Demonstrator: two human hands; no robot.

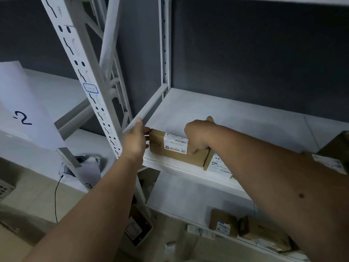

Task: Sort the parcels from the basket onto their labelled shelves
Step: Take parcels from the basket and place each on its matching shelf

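Observation:
A brown cardboard parcel (170,148) with a white shipping label lies flat at the front left corner of a white shelf (226,118). My left hand (135,140) holds its left end, fingers curled onto the box. My right hand (198,137) grips its right part from above, thumb down on the front face. A second brown parcel (217,163) with a white label stands just right of it, partly hidden under my right forearm. The basket (139,229) shows dimly on the floor below, between my arms.
A white perforated upright (90,78) stands left of the shelf. A paper sheet marked 2 (22,110) hangs on the neighbouring rack. Several brown parcels (251,229) lie on the lower shelf. Another box (334,154) sits at the right edge.

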